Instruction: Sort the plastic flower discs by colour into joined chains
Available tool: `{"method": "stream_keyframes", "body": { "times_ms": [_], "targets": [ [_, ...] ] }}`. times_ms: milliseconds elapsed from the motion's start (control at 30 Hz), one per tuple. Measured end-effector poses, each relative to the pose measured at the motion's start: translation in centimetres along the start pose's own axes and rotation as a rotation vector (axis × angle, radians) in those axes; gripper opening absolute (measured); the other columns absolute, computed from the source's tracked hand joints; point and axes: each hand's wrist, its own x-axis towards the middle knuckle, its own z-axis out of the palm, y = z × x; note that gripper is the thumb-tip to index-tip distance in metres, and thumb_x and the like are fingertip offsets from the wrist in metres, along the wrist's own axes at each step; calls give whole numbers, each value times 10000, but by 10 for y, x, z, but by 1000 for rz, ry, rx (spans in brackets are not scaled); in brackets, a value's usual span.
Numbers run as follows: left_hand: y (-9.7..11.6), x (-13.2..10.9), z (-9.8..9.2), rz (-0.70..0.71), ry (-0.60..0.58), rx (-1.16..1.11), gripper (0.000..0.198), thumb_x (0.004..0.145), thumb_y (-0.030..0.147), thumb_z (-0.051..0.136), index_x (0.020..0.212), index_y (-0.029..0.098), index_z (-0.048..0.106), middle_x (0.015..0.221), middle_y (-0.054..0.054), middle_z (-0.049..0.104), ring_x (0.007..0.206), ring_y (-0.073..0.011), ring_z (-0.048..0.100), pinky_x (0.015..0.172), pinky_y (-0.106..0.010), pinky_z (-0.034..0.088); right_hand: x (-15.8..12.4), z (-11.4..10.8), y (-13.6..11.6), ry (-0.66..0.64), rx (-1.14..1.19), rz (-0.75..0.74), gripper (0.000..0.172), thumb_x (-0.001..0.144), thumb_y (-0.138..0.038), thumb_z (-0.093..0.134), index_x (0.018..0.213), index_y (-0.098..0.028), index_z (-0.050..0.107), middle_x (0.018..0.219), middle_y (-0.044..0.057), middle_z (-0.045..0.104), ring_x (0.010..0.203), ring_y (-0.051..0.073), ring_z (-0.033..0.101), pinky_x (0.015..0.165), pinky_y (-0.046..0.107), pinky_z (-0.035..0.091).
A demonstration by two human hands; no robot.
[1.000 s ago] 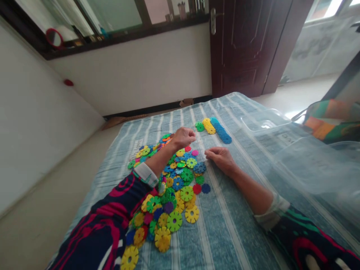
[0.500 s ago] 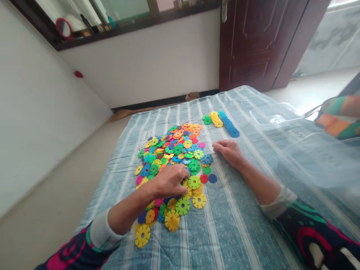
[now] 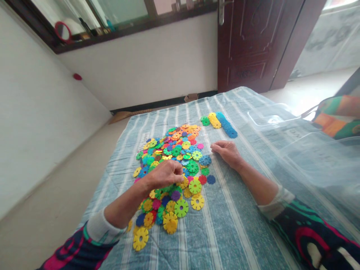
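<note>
A heap of colourful notched plastic discs (image 3: 176,150) is spread over the striped cloth. Above its nearer half, my left hand (image 3: 165,174) is closed in a pinch, with a yellow disc (image 3: 184,182) at its fingertips. Beside the heap on the right, my right hand (image 3: 226,153) rests on the cloth, its fingers pressed together and nothing visible in them. Beyond it lie overlapping rows of discs: a long blue row (image 3: 226,125), a shorter yellow row (image 3: 215,120) and a small green group (image 3: 205,121).
On the right of the cloth-covered surface (image 3: 225,225) stand a clear plastic box (image 3: 260,128) and another transparent container (image 3: 317,183). An orange and green fabric item (image 3: 334,116) is at the far right. A dark red door (image 3: 247,48) stands behind.
My left hand has lifted slightly up and left from the heap, its thumb and fingers now drawn together at a yellow disc. My right hand stays in place on the cloth.
</note>
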Motion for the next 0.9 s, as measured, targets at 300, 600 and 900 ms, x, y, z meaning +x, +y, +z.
{"method": "stream_keyframes", "body": {
  "times_ms": [300, 600, 900],
  "targets": [
    [-18, 15, -22, -95, 123, -341, 229, 588, 380, 681, 597, 167, 596, 558, 25, 557, 551, -110, 488, 549, -234, 386, 2, 2, 3, -12, 2, -17, 296, 739, -424, 591, 628, -169, 696, 613, 15, 665, 610, 148, 548, 597, 258, 394],
    [-31, 25, -28, -189, 209, -411, 318, 577, 454, 718, 558, 164, 589, 516, 46, 510, 510, -94, 428, 507, -230, 323, 3, 3, -1, -18, 8, -13, 304, 742, -426, 586, 623, -168, 695, 613, 8, 664, 607, 145, 561, 606, 253, 397],
    [-28, 60, -42, -156, 366, -434, 273, 582, 416, 701, 568, 169, 587, 477, 49, 519, 460, -86, 422, 469, -216, 331, 7, 7, 2, -20, 33, -10, 304, 748, -415, 592, 622, -156, 690, 597, 2, 652, 583, 129, 545, 582, 237, 379]
  ]
}}
